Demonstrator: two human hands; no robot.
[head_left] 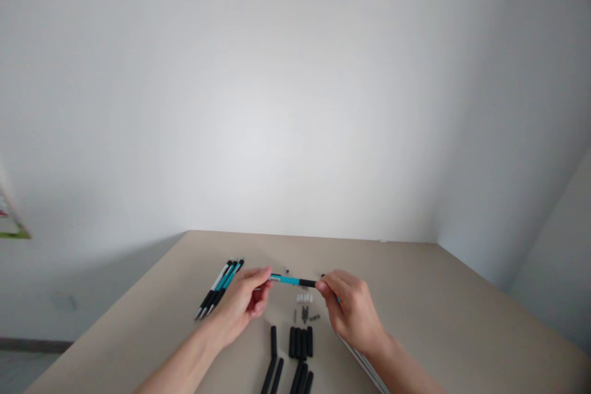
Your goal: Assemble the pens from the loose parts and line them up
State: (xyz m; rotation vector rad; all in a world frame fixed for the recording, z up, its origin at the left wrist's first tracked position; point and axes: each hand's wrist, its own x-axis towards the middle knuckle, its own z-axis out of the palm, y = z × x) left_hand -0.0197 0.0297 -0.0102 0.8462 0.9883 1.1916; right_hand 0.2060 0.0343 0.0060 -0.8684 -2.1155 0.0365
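Above the middle of the table, a blue pen point(290, 281) with a black grip section lies level between my two hands. My left hand point(247, 297) pinches its left end between thumb and fingers. At the black right end, my right hand point(349, 305) has its fingers closed round the pen, hiding the tip. Below the pen lie small white plastic pieces point(305, 298) in a row and a few small metal springs point(305, 313). Nearer to me sit several short black rubber grips point(301, 343) side by side.
Several pens point(219, 289), white and blue with black grips, lie together left of my left hand. Longer black tubes point(273, 375) are at the front. Thin pale rods point(369, 369) extend beneath my right forearm. A white wall point(295, 104) stands behind the beige table point(443, 320).
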